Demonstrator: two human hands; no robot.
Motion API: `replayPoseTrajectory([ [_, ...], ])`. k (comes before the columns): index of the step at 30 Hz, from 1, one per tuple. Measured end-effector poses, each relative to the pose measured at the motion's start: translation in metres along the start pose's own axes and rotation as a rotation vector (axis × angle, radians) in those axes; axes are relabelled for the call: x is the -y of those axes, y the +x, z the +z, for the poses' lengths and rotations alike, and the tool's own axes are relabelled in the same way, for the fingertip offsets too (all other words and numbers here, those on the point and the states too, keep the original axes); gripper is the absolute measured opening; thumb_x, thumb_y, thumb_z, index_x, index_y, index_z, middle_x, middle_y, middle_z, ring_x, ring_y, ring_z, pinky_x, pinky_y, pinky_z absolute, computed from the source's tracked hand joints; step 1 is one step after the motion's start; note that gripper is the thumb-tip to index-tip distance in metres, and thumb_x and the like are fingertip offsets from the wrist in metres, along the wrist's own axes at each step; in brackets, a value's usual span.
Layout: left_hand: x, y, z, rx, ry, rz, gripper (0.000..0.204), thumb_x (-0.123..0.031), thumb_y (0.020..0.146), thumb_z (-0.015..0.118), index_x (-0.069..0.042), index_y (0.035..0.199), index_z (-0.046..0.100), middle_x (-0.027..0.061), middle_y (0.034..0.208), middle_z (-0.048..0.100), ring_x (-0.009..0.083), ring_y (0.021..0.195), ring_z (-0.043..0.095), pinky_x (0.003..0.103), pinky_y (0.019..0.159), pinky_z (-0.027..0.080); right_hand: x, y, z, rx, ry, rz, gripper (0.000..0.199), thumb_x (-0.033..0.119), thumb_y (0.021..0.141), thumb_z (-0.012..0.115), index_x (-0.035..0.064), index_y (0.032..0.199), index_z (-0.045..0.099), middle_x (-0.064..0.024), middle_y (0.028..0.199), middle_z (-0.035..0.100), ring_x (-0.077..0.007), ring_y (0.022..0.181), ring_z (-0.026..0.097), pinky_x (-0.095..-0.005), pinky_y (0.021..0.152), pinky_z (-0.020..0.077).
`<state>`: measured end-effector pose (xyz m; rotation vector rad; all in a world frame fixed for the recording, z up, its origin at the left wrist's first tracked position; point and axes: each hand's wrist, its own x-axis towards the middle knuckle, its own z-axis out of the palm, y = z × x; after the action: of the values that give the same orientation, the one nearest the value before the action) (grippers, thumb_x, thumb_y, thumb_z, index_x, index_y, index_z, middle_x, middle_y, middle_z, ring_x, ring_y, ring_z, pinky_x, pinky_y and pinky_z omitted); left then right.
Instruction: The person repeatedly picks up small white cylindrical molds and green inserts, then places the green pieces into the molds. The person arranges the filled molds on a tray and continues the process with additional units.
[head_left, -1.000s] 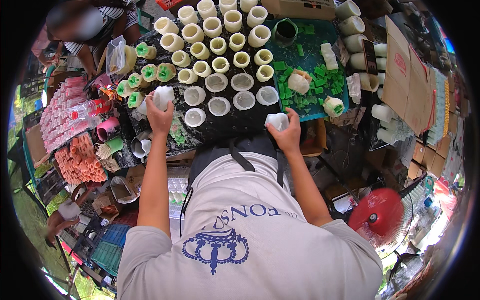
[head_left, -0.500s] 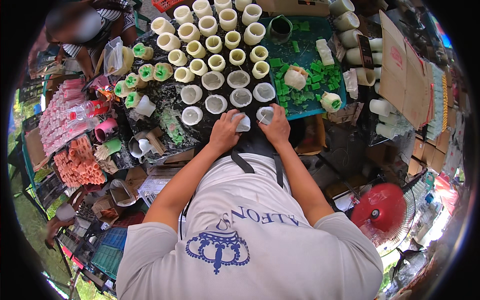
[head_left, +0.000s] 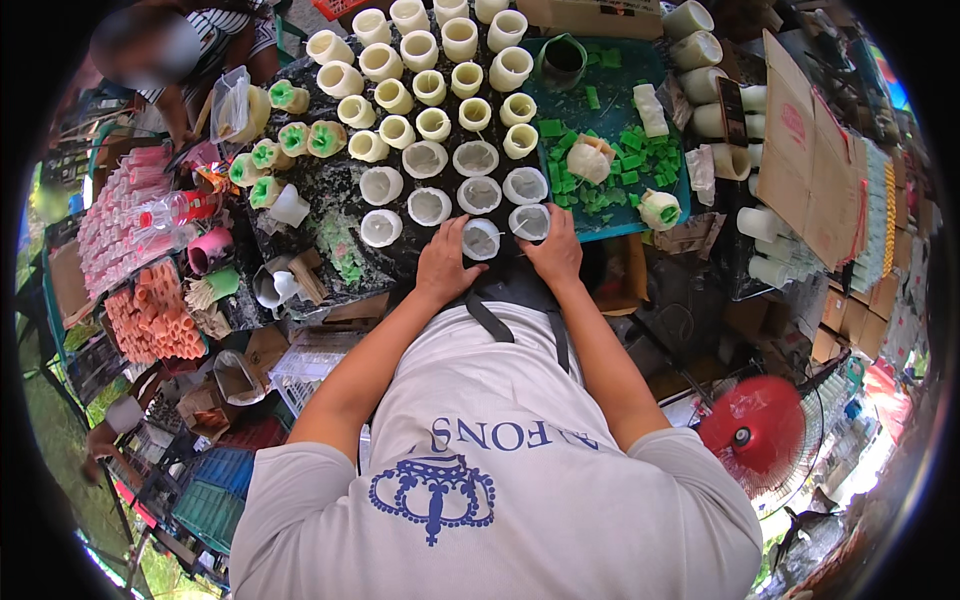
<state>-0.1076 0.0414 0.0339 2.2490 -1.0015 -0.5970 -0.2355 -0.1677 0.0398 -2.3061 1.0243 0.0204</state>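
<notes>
My left hand [head_left: 447,262] curls round the left side of a white cup-shaped candle shell [head_left: 481,254], thumb at its near side. This shell stands upright at the table's near edge, its hollow facing up. My right hand [head_left: 553,252] is closed on the right side of a second white shell [head_left: 530,236], with the thumb in front and fingers behind. Just beyond stand more white shells [head_left: 430,221] in short rows. Behind them are rows of cream hollow candle shells [head_left: 433,124], some with a thin wick showing.
On the right lies a teal tray [head_left: 625,228] with green wax chunks [head_left: 625,155] and a dark pitcher [head_left: 562,60]. Green-and-cream candles [head_left: 326,140] stand left, near pink sticks [head_left: 125,215]. A red fan [head_left: 757,425] is low right. Another person [head_left: 215,45] is at far left.
The shell in my left hand has gone from tilted to upright on the table. My right hand stays at its shell, and the view has shifted slightly.
</notes>
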Motion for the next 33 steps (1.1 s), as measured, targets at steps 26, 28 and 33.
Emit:
replayPoseTrajectory([
  [26, 0.124, -0.117, -0.151, -0.561, -1.179, -0.363, 0.068, -0.011, 0.083, 0.097, -0.007, 0.139, 0.058, 0.0035, 0.128, 0.070, 0.0155, 0.118, 0.070, 0.034, 0.101, 0.059, 0.272, 0.007, 0.021, 0.758, 0.497, -0.947, 0.057, 0.012, 0.093, 0.078, 0.0057, 0.146, 0.058, -0.0214, 0.154, 0.064, -0.0407, 0.139, 0.064, -0.0492, 0.113, 0.0527],
  [28, 0.132, -0.118, -0.142, -0.668, -1.114, -0.347, 0.069, -0.010, 0.080, 0.098, -0.007, 0.136, 0.058, 0.0037, 0.127, 0.070, 0.0154, 0.115, 0.069, 0.034, 0.100, 0.059, 0.298, -0.003, 0.023, 0.397, 0.377, -1.148, 0.068, 0.021, 0.095, 0.080, 0.0012, 0.153, 0.052, -0.0256, 0.165, 0.052, -0.0414, 0.150, 0.054, -0.0517, 0.122, 0.0438],
  [33, 0.123, -0.090, -0.135, -0.790, -0.649, -0.403, 0.064, -0.014, 0.083, 0.094, -0.003, 0.133, 0.055, 0.0109, 0.125, 0.067, 0.0210, 0.114, 0.067, 0.036, 0.100, 0.056, 0.286, -0.026, 0.071, 0.557, -0.118, -1.318, 0.101, 0.063, 0.103, 0.062, -0.0067, 0.170, 0.031, -0.0275, 0.180, 0.024, -0.0410, 0.168, 0.025, -0.0548, 0.135, 0.0225],
])
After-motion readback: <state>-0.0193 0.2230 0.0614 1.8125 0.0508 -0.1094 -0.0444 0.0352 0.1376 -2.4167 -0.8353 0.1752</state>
